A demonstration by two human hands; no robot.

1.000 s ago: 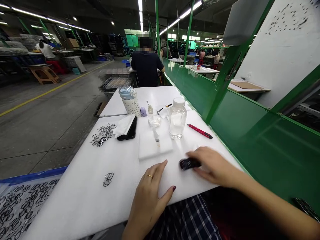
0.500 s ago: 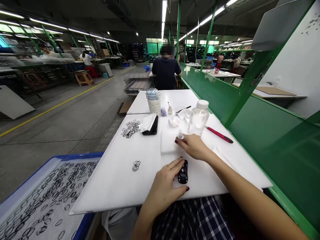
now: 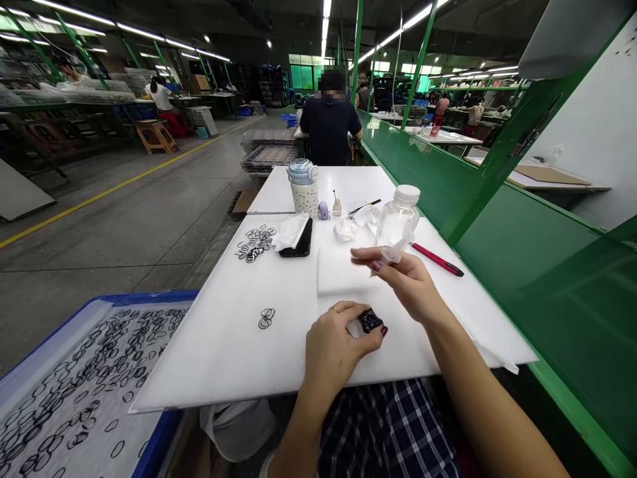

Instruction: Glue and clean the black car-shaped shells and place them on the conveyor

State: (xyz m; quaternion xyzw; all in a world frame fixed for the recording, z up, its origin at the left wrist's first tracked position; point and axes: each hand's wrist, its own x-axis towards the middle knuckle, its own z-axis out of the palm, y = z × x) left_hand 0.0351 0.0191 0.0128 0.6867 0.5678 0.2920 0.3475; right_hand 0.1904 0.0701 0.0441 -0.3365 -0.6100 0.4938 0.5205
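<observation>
Left hand (image 3: 336,352) closed around small black object (image 3: 369,321) on white board (image 3: 223,372); right hand (image 3: 405,279) pinching small clear tube (image 3: 391,255), near plastic bottle (image 3: 397,216).

Black object (image 3: 371,321) half-hidden by left hand (image 3: 334,342)

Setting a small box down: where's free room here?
Free: the white board's front-left, between the small black loops and the blue-rimmed tray; also the far end, past the polka-dot flask. Crowded: around the clear plastic bottle, crumpled white tissue and black phone.
</observation>
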